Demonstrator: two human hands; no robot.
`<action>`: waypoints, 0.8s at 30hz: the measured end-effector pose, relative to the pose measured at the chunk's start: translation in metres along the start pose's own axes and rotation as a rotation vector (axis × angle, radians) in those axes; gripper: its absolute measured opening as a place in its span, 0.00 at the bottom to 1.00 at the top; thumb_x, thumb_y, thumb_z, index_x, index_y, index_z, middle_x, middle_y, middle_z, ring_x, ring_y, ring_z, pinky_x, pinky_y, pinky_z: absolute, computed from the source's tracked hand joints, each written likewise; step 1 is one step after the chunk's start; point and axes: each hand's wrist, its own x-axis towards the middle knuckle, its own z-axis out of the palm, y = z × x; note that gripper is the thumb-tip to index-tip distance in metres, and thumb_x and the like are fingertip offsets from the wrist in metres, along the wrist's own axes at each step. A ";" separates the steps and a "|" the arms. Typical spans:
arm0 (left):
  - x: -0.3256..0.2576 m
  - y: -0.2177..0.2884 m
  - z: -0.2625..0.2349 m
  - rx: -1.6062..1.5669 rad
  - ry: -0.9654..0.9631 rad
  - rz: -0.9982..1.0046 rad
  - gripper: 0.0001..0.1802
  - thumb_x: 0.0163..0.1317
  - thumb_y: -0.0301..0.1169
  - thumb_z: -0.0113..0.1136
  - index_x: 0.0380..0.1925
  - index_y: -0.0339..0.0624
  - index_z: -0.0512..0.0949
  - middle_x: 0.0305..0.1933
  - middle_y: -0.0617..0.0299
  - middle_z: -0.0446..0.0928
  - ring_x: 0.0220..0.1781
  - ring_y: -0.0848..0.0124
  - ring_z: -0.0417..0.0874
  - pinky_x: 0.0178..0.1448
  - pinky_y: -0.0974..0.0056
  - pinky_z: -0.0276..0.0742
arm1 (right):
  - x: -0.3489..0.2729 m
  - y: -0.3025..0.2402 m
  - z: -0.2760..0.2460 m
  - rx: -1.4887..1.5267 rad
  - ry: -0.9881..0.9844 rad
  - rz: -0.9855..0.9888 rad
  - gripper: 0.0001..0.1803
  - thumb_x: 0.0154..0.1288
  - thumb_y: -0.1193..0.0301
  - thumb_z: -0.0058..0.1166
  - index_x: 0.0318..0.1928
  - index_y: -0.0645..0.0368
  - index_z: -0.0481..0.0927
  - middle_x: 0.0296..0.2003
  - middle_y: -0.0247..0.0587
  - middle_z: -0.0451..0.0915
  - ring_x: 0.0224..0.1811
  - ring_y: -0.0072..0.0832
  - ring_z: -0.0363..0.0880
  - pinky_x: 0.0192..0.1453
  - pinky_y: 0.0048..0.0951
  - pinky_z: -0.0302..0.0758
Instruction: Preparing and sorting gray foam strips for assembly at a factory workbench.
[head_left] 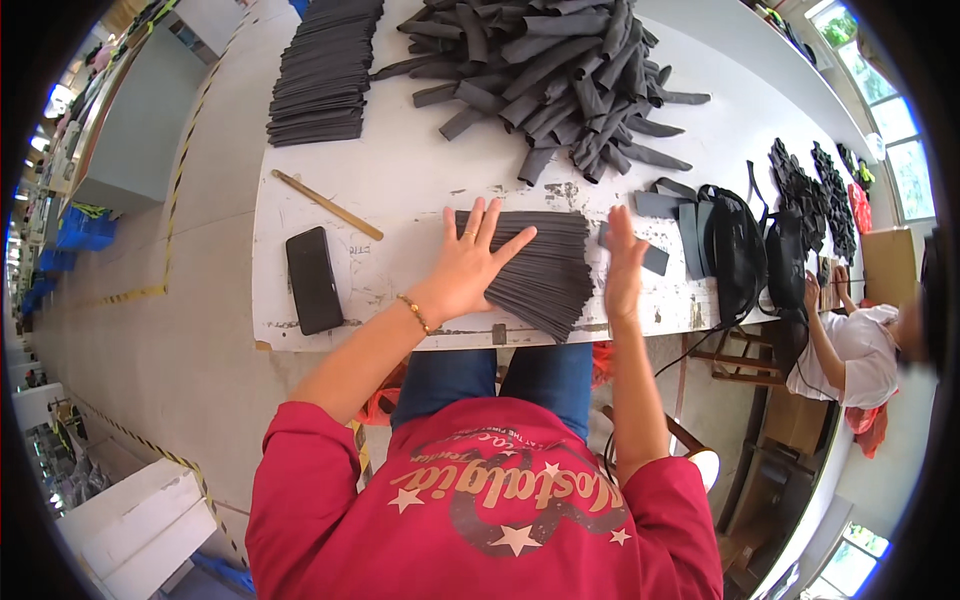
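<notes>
At the near edge of a white, paint-worn bench (pixel 400 180), the left hand (pixel 463 268) rests, fingers spread and released, on the left side of a fanned stack of dark-grey fabric strips (pixel 548 265); the right hand (pixel 625 275), fingers extended and unclenched, stands just beside its right end. To the left lie a black rectangular smartphone (pixel 314 280) and a slim yellowish-brown stick (pixel 328 205). Beyond spreads a loose heap of dark-grey fabric tubes (pixel 560 80), with a long row of dark-grey strips (pixel 325 75) to its left.

Large tan script lettering (pixel 490 484) with smaller print above it runs across the red shirt (pixel 480 560), and faint marks (pixel 360 250), too small to read, show on the white table (pixel 390 170).
</notes>
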 end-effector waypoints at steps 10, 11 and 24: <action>0.000 0.001 -0.006 0.103 -0.098 0.025 0.73 0.29 0.52 0.82 0.76 0.60 0.47 0.78 0.40 0.42 0.77 0.34 0.45 0.66 0.22 0.50 | -0.011 -0.050 0.038 0.837 -0.047 0.507 0.47 0.72 0.34 0.12 0.77 0.55 0.40 0.78 0.46 0.37 0.80 0.36 0.33 0.80 0.37 0.30; -0.001 0.001 -0.006 0.096 -0.094 0.016 0.73 0.29 0.52 0.82 0.76 0.60 0.47 0.78 0.40 0.42 0.77 0.34 0.45 0.66 0.22 0.51 | -0.010 -0.048 0.038 0.837 -0.053 0.512 0.47 0.72 0.34 0.12 0.77 0.55 0.40 0.78 0.46 0.37 0.80 0.36 0.33 0.80 0.37 0.30; -0.002 0.002 -0.005 0.066 -0.072 -0.001 0.71 0.30 0.49 0.82 0.75 0.54 0.48 0.79 0.43 0.41 0.78 0.38 0.44 0.68 0.23 0.49 | 0.037 -0.039 0.064 -0.983 -0.390 -0.376 0.29 0.74 0.55 0.42 0.66 0.62 0.65 0.62 0.55 0.70 0.67 0.49 0.65 0.73 0.48 0.53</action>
